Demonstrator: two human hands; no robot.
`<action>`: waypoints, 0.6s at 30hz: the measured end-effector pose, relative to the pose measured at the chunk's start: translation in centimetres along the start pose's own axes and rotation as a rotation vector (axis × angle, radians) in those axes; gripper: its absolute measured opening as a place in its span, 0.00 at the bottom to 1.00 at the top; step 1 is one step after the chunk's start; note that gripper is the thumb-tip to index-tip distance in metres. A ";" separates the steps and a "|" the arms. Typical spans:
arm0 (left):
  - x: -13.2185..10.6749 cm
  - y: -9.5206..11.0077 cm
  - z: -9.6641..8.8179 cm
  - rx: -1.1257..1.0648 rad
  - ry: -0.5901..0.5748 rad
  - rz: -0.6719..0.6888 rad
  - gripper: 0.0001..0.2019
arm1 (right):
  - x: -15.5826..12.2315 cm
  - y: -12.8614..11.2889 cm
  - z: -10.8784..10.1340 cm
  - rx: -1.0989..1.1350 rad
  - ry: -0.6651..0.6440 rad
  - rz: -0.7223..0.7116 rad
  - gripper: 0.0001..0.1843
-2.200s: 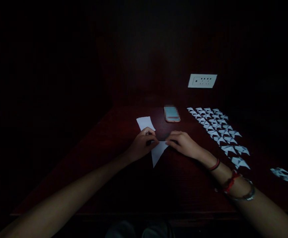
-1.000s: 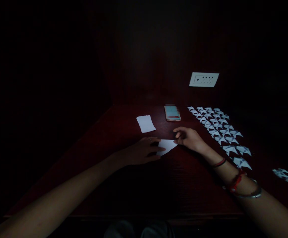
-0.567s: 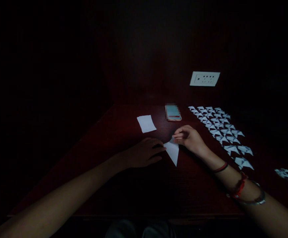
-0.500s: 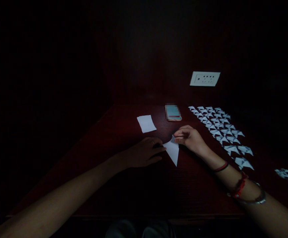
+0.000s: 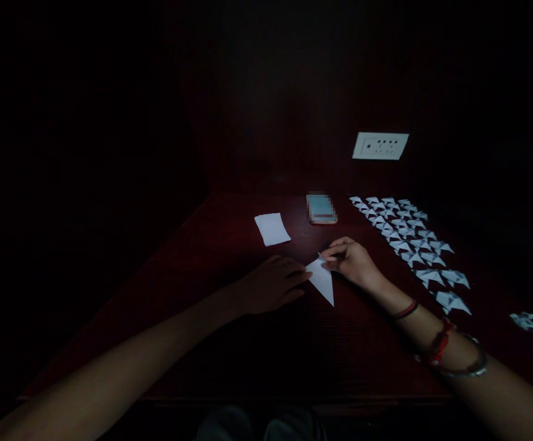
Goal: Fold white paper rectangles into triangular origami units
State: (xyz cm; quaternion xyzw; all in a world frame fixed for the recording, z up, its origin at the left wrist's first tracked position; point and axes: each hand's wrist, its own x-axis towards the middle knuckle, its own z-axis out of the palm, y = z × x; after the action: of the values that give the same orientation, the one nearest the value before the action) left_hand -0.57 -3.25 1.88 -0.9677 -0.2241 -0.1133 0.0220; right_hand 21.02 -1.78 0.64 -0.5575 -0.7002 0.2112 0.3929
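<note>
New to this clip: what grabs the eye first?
Probably the rows of white folded-paper pieces on the right side of the dark red table, bright against the gloom. Next, the white socket plate on the wall behind. Then, near the centre, the white folded sheet, its top corner pinched by the right hand while the left hand touches its left side.

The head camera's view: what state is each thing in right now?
White sheet: folded, one point toward the person
Left hand: fingers spread, fingertips at the sheet's left edge
Right hand: pinching the sheet's top corner
Square papers: stacked, flat
Phone: face up, screen pixelated
Paper figures: folded, in rows
Far-right paper: folded, apart from the rows
Wall socket: nothing plugged in
</note>
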 end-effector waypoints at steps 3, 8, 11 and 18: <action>0.2 0.2 0.1 -0.012 0.016 -0.013 0.17 | 0.0 -0.2 -0.5 -0.126 0.007 -0.052 0.09; 0.1 0.4 0.3 -0.029 0.032 -0.009 0.16 | 0.3 -0.1 -1.1 -0.187 -0.090 -0.043 0.13; 0.0 0.1 0.7 -0.017 0.025 0.004 0.16 | 0.5 0.4 -1.1 -0.162 -0.098 -0.032 0.16; -0.1 -0.3 1.0 0.023 -0.010 0.011 0.17 | 0.6 0.6 -0.5 -0.038 -0.055 -0.019 0.15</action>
State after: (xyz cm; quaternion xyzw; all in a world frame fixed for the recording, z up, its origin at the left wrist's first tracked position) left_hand -0.58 -2.93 0.87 -0.9692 -0.2200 -0.1056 0.0326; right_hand 21.78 -1.07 0.71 -0.5523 -0.7199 0.2092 0.3647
